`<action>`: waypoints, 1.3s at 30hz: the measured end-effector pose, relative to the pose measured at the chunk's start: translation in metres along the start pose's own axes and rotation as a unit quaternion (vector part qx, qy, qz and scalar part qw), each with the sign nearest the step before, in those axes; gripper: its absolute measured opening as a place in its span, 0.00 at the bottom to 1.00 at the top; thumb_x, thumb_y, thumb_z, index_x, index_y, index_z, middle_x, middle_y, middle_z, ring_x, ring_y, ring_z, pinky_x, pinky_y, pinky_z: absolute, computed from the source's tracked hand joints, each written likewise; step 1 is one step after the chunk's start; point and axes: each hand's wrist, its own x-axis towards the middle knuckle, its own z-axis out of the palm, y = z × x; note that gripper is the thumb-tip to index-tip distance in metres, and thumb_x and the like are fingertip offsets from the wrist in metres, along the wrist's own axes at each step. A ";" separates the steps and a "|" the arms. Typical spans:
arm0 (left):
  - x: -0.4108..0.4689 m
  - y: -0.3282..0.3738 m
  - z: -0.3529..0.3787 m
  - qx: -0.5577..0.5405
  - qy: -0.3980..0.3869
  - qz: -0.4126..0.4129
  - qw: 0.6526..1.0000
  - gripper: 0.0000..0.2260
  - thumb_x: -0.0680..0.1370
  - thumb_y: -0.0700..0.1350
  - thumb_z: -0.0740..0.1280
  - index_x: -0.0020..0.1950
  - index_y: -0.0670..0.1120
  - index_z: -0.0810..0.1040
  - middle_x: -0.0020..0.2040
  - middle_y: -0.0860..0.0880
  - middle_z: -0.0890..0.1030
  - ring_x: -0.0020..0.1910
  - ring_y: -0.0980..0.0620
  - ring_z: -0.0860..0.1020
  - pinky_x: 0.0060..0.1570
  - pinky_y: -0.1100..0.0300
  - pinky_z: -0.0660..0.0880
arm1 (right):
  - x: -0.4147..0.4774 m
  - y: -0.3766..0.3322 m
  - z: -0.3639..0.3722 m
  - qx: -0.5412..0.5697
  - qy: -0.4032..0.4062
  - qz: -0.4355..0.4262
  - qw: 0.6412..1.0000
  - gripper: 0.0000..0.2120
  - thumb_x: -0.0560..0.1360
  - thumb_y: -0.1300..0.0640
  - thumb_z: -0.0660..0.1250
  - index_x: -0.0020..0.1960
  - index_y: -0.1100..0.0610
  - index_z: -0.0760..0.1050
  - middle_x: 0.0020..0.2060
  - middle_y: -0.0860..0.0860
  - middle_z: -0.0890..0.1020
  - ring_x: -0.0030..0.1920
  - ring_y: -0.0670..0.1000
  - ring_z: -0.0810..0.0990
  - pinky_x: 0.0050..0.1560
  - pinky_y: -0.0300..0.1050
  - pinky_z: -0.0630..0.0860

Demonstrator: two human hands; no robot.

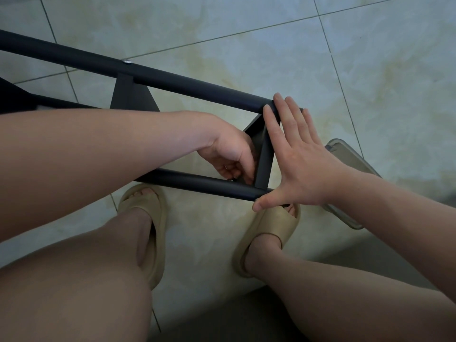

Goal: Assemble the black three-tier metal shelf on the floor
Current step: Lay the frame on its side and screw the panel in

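1. The black shelf frame (265, 154) lies on its side on the tiled floor (246, 40), just beyond the person's feet. It runs from the far left toward the middle of the scene.
2. Two round black tubes show: the far tube (74, 54) and the near tube (197, 182). A flat black cross panel (264, 166) joins them near their right ends, and a second panel (130, 95) sits further left.
3. A small silver screw head (127, 61) shows on the far tube, above the second panel.
4. The right hand (296, 164) is spread flat against the tube ends. Its fingers lie on the end of the far tube and its thumb touches the end of the near tube.
5. The left hand (229, 154) is curled downward where the cross panel meets the near tube. Whether its fingers pinch something small there cannot be told.
6. The hands are close together but not touching.
7. A phone in a clear case (345, 156) lies on the floor to the right, partly under the right wrist.
8. Beige slippers (153, 218) are on both feet, near the frame.
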 end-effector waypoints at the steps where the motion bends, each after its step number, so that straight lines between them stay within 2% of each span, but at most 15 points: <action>1: 0.000 0.000 0.000 -0.002 -0.002 0.000 1.000 0.09 0.75 0.34 0.70 0.39 0.46 0.82 0.34 0.50 0.81 0.32 0.56 0.73 0.38 0.64 0.73 | 0.000 0.000 0.000 -0.002 0.001 0.000 1.000 0.75 0.54 0.13 0.56 0.80 0.59 0.29 0.79 0.59 0.30 0.78 0.58 0.27 0.77 0.53 0.28; 7: -0.001 -0.001 0.000 -0.019 -0.004 0.010 1.000 0.07 0.76 0.33 0.69 0.42 0.44 0.81 0.34 0.50 0.79 0.34 0.55 0.73 0.40 0.63 0.73 | 0.000 0.000 0.000 -0.003 0.002 -0.001 1.000 0.75 0.54 0.13 0.56 0.80 0.59 0.29 0.79 0.59 0.30 0.79 0.59 0.28 0.77 0.54 0.28; 11: -0.002 0.000 -0.001 -0.022 0.000 0.015 1.000 0.06 0.76 0.33 0.68 0.46 0.43 0.80 0.40 0.46 0.77 0.39 0.52 0.74 0.44 0.59 0.73 | 0.000 0.000 0.000 0.000 0.000 -0.001 1.000 0.75 0.54 0.14 0.56 0.80 0.59 0.29 0.79 0.59 0.30 0.78 0.58 0.27 0.77 0.54 0.28; 16: -0.003 -0.001 -0.001 -0.015 -0.030 -0.012 0.999 0.08 0.77 0.39 0.69 0.41 0.48 0.85 0.40 0.50 0.83 0.35 0.54 0.75 0.45 0.59 0.74 | 0.000 0.000 -0.001 -0.001 0.000 -0.001 1.000 0.75 0.54 0.14 0.57 0.80 0.59 0.28 0.79 0.59 0.30 0.78 0.58 0.27 0.77 0.53 0.27; 20: 0.000 -0.001 0.001 0.000 -0.008 -0.008 1.000 0.08 0.76 0.36 0.69 0.39 0.46 0.83 0.36 0.50 0.82 0.32 0.55 0.73 0.39 0.63 0.74 | 0.000 0.000 0.000 -0.001 0.000 -0.002 1.000 0.75 0.54 0.13 0.56 0.80 0.58 0.28 0.79 0.59 0.30 0.78 0.58 0.27 0.76 0.52 0.27; 27: 0.000 0.000 0.000 -0.007 0.003 0.003 1.000 0.07 0.76 0.34 0.70 0.42 0.44 0.81 0.33 0.50 0.80 0.33 0.55 0.73 0.39 0.63 0.73 | 0.001 0.000 0.001 0.000 0.004 -0.002 1.000 0.75 0.54 0.14 0.56 0.80 0.59 0.29 0.79 0.59 0.31 0.79 0.59 0.28 0.76 0.53 0.27; 33: 0.000 -0.001 -0.001 -0.022 -0.001 0.013 1.000 0.08 0.75 0.33 0.70 0.41 0.45 0.80 0.35 0.49 0.77 0.34 0.54 0.73 0.40 0.62 0.73 | 0.001 0.000 0.001 -0.002 0.006 -0.002 1.000 0.75 0.54 0.14 0.56 0.80 0.59 0.30 0.79 0.60 0.31 0.79 0.59 0.28 0.77 0.54 0.28; 36: -0.002 -0.001 -0.002 -0.023 -0.003 0.003 1.000 0.07 0.75 0.34 0.69 0.42 0.46 0.81 0.37 0.49 0.80 0.34 0.54 0.74 0.42 0.61 0.74 | 0.001 0.000 0.001 0.000 0.005 -0.002 1.000 0.75 0.54 0.14 0.56 0.80 0.59 0.30 0.79 0.60 0.31 0.79 0.59 0.28 0.77 0.53 0.28; 39: -0.004 -0.001 -0.002 -0.016 -0.014 -0.018 1.000 0.05 0.77 0.39 0.70 0.43 0.48 0.83 0.40 0.50 0.83 0.31 0.56 0.72 0.39 0.62 0.74 | 0.001 0.000 0.001 -0.001 0.006 -0.002 1.000 0.75 0.54 0.13 0.56 0.80 0.59 0.29 0.79 0.59 0.31 0.79 0.58 0.28 0.76 0.52 0.27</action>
